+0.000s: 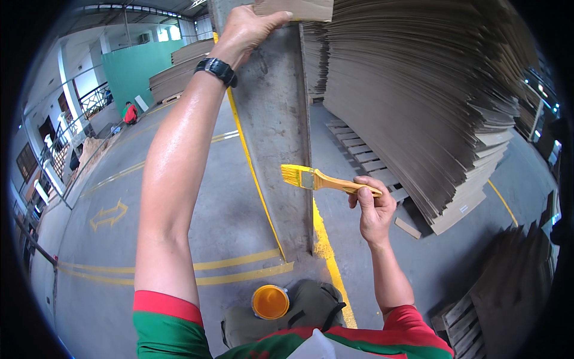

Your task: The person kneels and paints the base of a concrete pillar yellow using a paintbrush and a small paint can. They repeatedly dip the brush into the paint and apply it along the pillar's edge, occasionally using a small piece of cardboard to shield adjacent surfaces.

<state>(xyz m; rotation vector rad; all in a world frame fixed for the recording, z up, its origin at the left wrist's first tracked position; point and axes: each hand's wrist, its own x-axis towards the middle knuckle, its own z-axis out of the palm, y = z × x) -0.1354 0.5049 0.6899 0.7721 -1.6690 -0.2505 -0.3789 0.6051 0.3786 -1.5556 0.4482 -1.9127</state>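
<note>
My left hand (246,31), raised at the top of the head view, grips a flat piece of cardboard (308,8) against the grey steel column (272,125). The thumb lies along the cardboard's lower edge. A yellow painted strip (251,164) runs down the column's left edge. In my right hand (376,216) is a flat paintbrush (336,183), its fingers closed around the wooden handle. Its bristles are coated yellow and point left, in front of the column's lower part. By my legs is a small bucket (253,300) of orange-yellow paint.
Tall stacks of cardboard sheets (406,107) stand on a wooden pallet (362,149) to the right. Another pallet (463,329) with cardboard is at the lower right. Yellow lines (239,261) mark the grey floor. Far left, a person (130,113) crouches near a green partition (140,69).
</note>
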